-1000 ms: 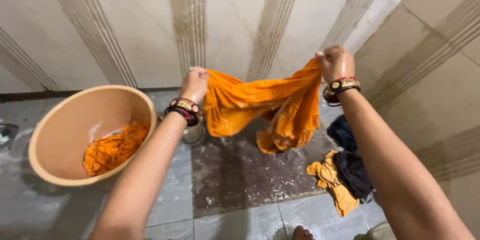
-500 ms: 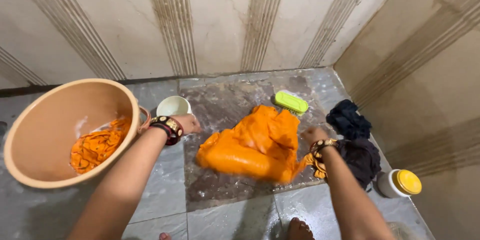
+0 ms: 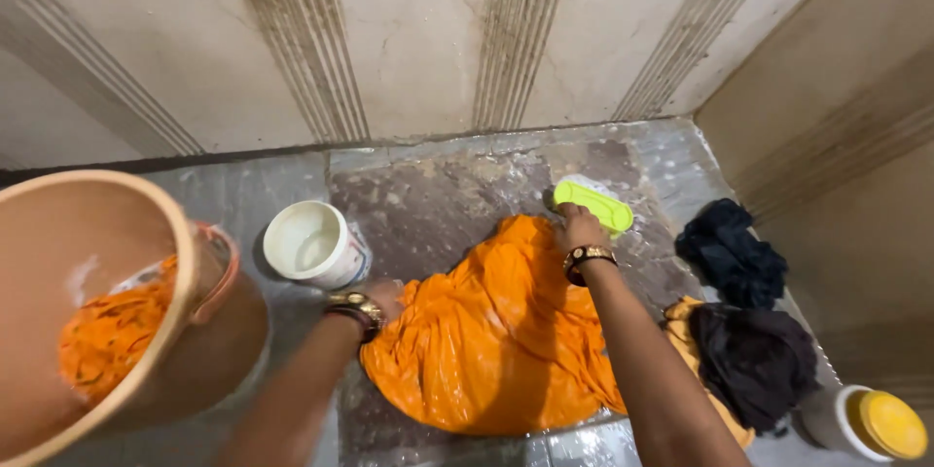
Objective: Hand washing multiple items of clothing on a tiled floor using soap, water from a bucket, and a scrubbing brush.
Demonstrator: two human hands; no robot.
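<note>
While orange cloth (image 3: 496,341) lies on wet floor (image 3: 428,195), I see left hand (image 3: 387,298) gripping its edge, right hand (image 3: 578,230) pressing top edge beside green brush (image 3: 593,204); right grip unclear.

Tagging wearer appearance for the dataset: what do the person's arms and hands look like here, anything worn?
Both forearms are bare, no sleeves and no gloves in view. The left hand has a stack of gold and dark bangles at its wrist. The right hand has a dark band with gold trim at its wrist. No rings can be made out.

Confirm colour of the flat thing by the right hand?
Bright lime green, beside the right hand; head view shows it.
</note>
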